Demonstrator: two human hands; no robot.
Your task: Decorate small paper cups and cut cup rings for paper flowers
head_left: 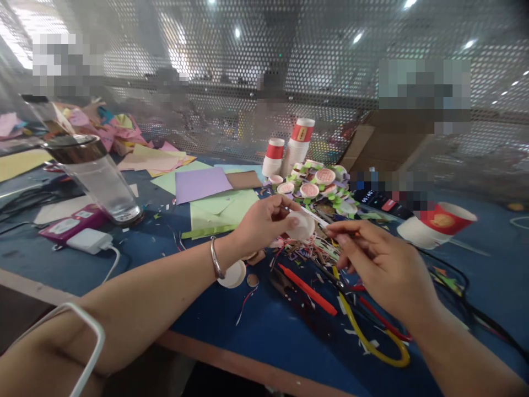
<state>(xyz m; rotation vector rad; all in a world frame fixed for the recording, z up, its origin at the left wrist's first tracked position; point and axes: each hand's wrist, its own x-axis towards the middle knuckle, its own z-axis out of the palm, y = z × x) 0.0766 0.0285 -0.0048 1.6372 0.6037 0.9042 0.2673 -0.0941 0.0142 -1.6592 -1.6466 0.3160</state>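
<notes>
My left hand (268, 220) is closed on a white round paper disc (301, 227), the size of a paper cup's bottom, pinched between thumb and fingers. A thin white strip (314, 216) runs from behind the disc's upper edge to my right hand (372, 259), whose thumb and fingers are pinched on its end. Whether the strip is joined to the disc, I cannot tell. Beneath both hands lies a heap of paper scraps (318, 248). Just behind them is a pile of small round paper pieces (309, 190) with pink print and green tabs.
An orange-red marker (309, 289) and a yellow-handled tool (355, 325) lie in front. Stacked paper cups (303, 138) stand behind; another cup (448, 223) lies tilted at right. Coloured paper (202, 184), a water bottle (99, 182), a purple box (72, 226) and cables are leftward.
</notes>
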